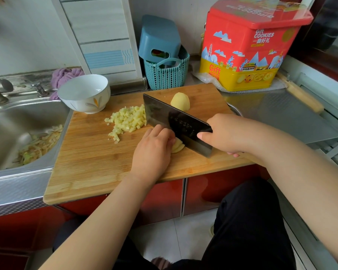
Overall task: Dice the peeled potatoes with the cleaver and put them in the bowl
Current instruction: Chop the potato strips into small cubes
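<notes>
1. Your right hand point(223, 133) is wrapped round the grip of the cleaver point(176, 123); the handle itself is hidden inside your fist, and your index finger lies along the flat of the blade.
2. The cleaver blade stands on edge across the cutting board point(90, 162), running from far left to near right, its edge down on the board at the near end.
3. Your left hand point(154, 149) rests knuckles up on the potato slices point(177, 148), fingers curled and pressing them against the board, fingertips just beside the blade. The slices are fanned and touching the blade's near face.
4. A peeled potato half point(180, 101) sits on the far side of the board, behind the blade, uncut.
5. A heap of diced potato point(128, 119) lies on the board left of the blade, with a few loose cubes strayed towards the near left.
6. The white bowl point(84, 93) stands at the far left corner of the board, beside the dice heap, and shows no potato inside.
7. The board lies on the worktop point(277, 114), its left edge overhanging the sink point(14, 121). Peelings point(39, 145) lie in the sink basin.
8. Beyond the board: a teal basket point(166, 75) and, to its right, a red and yellow cookie tin point(250, 47).
</notes>
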Demonstrator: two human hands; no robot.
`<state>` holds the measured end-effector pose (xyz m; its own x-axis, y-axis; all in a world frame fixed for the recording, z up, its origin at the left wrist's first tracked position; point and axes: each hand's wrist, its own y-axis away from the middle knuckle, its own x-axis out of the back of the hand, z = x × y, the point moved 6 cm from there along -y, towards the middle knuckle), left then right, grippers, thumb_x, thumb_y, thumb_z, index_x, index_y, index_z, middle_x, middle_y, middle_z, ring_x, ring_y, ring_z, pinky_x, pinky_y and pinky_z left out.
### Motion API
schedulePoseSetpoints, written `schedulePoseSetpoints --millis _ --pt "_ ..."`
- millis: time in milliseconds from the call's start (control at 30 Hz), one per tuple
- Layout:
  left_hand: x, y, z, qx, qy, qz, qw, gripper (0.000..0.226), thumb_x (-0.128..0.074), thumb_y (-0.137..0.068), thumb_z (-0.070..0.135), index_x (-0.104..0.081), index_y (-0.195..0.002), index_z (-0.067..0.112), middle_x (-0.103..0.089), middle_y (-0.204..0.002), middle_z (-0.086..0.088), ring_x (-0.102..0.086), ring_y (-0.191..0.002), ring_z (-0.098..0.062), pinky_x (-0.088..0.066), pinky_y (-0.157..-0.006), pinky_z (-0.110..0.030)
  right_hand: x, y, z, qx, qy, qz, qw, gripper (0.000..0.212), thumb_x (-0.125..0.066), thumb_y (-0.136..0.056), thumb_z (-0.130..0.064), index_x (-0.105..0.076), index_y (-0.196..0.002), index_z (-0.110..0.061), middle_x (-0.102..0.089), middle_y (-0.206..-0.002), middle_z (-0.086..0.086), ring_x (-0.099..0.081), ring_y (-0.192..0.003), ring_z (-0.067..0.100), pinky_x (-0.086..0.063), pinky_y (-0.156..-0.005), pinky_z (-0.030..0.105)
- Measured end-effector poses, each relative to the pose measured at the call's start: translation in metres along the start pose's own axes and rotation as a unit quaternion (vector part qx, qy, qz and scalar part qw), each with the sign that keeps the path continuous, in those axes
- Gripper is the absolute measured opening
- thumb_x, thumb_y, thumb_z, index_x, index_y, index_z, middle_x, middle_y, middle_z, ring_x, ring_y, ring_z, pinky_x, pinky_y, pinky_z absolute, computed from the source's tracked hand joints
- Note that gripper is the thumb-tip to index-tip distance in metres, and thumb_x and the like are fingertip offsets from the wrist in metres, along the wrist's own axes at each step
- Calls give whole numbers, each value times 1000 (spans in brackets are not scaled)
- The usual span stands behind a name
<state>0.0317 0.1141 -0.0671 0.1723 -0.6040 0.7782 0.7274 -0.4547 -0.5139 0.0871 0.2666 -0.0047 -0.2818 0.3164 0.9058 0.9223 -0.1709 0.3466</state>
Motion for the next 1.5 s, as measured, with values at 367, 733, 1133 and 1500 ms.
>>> schedulePoseSetpoints --millis 367,733,1133,1500 --pt "6 3 0 4 2 5 1000 7 -67 -87 12 -61 -86 15 -60 -92 1 -57 -83 -23 -40 -65 -29 12 6 1 23 -18 41 999 25 -41 -102 -43 -54 -106 -22 -56 -57 3 -53 -41 13 -44 -44 23" --pt "-1 2 -3 1 0 -14 1000 3 -63 -90 16 -61 -93 16 -55 -91 2 -53 -86 -24 -43 -66 -34 14 12 -16 23 42 30 998 33 -39 -102 -44 -56 -97 -16 -59 -56 5 -56 -42 17 -48 -47 23" --pt "-1 0 -3 -7 1 -14 1000 4 -63 -90 18 -62 -93 15 -58 -93 0 -54 -86 -26 -46 -68 -36 0 4 -6 5 -19 -8 1000 38 -40 -103 -41 -54 -122 -11 -50 -45 0 -43 -23 5 -41 -43 20" --pt "4 5 2 -10 -33 4 999 4 -60 -90 15 -61 -89 12 -58 -90 -3 -56 -83 -24 -42 -64 -31 -4 -11 7 2 -50 -48 998 34 -41 -102 -42 -49 -108 -9 -57 -62 9 -51 -42 20 -45 -47 26"
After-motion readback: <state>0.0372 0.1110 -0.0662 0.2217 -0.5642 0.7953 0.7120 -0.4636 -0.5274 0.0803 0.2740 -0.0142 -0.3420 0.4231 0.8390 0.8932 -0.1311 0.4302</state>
